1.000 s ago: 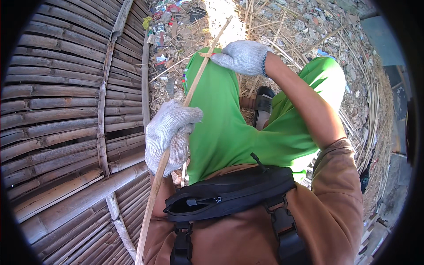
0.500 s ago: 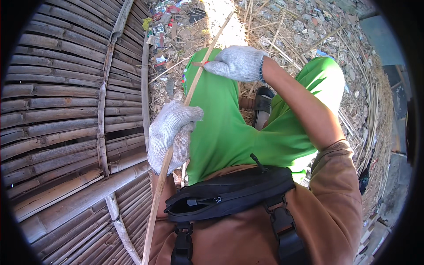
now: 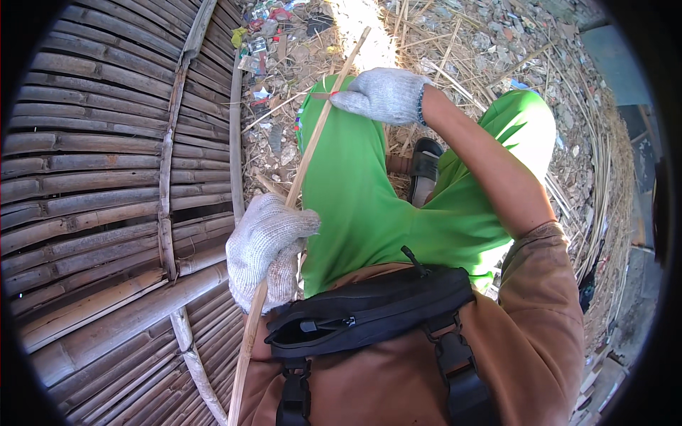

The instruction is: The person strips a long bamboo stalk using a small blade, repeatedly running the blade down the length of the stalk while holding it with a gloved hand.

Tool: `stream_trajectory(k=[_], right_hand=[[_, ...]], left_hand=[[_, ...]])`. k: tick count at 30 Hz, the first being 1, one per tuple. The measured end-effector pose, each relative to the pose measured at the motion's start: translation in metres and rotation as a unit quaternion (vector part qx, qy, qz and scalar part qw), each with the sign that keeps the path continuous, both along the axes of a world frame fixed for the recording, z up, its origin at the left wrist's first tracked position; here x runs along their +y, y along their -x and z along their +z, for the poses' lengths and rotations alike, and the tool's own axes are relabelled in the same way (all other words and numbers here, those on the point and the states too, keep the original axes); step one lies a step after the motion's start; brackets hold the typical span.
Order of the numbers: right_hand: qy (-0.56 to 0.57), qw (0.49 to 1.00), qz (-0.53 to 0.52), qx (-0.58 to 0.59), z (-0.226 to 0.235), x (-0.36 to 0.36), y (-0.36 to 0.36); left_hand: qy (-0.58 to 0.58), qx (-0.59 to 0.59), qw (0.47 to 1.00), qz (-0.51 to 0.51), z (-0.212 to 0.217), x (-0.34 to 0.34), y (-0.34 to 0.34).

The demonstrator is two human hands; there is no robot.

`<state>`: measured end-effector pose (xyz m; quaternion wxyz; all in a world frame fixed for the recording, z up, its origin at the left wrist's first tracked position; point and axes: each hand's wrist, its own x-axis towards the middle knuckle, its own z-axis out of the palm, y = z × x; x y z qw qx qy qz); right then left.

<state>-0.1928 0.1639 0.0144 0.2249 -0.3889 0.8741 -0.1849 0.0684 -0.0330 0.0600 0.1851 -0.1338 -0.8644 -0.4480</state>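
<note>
A long, narrow bamboo strip [image 3: 310, 160] slants from near my waist up past my left knee. My left hand [image 3: 266, 245], in a whitish knit glove, is closed around its lower part. My right hand [image 3: 383, 96], gloved too, is closed at the strip's upper part, above my left knee. From its fingers a thin, narrow knife [image 3: 324, 95] with a bit of red by the fingertips lies across the strip. The knife's handle is hidden in the glove.
A slatted bamboo panel [image 3: 92, 163] stands along my left side. My green-trousered legs [image 3: 355, 192] are bent under the strip, and a black waist bag [image 3: 376, 305] lies across my lap. Littered ground [image 3: 469, 50] with straw and scraps spreads ahead and to the right.
My left hand has slid down and slightly left, toward my waist. My right hand has moved slightly upward with the knife. The strip has shifted a little downward.
</note>
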Motion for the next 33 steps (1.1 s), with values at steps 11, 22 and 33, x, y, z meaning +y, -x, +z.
stream_trajectory(k=[11,22,33], right_hand=[[-0.018,0.998,-0.051,0.030,-0.032,0.020,0.023],[-0.019,1.000,-0.013,-0.015,-0.007,0.002,0.011],[-0.021,0.999,-0.006,-0.045,0.005,0.005,0.003]], left_hand=[[-0.029,0.013,0.999,0.030,0.021,-0.015,-0.039],[0.020,0.040,0.998,-0.039,-0.001,-0.013,0.008],[0.025,0.028,0.999,-0.039,0.009,-0.010,-0.001]])
